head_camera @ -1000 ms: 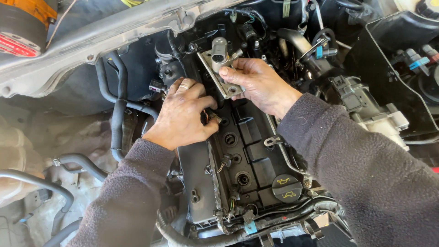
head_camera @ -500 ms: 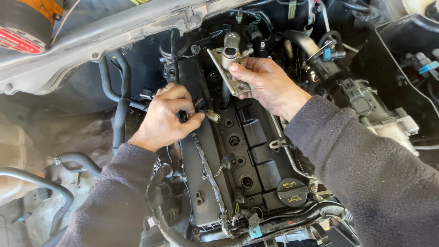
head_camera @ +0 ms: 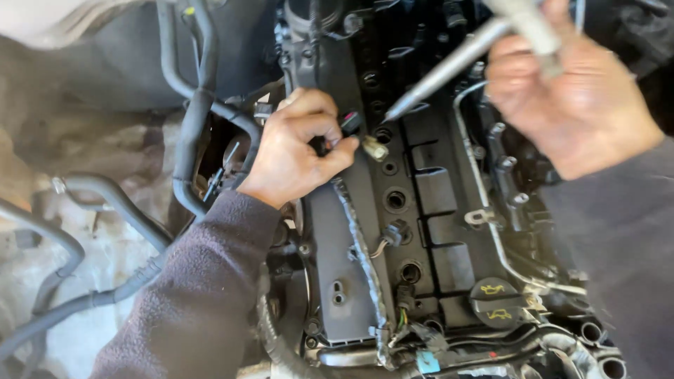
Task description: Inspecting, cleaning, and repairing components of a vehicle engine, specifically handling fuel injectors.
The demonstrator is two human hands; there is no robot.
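I look down into a car's engine bay at a black valve cover (head_camera: 428, 196) with several round plug wells. My left hand (head_camera: 295, 151) pinches a small dark wiring connector (head_camera: 352, 123) with a pale plug end (head_camera: 375, 149) at the cover's left edge. A wrapped wire harness (head_camera: 358, 245) runs down from it. My right hand (head_camera: 569, 98) is raised at the upper right, closed on a grey metal bracket (head_camera: 456, 67), blurred by motion, whose pointed end hangs over the cover.
Black rubber hoses (head_camera: 189, 126) curve along the left of the engine. An oil filler cap (head_camera: 497, 300) with yellow marks sits at the cover's lower right. Another connector (head_camera: 395, 233) lies mid-cover. A thin metal pipe (head_camera: 484, 203) runs down the right side.
The view has moved closer. My right hand has lifted the metal bracket off the engine's top, up and to the right. My left hand stays on the connector.
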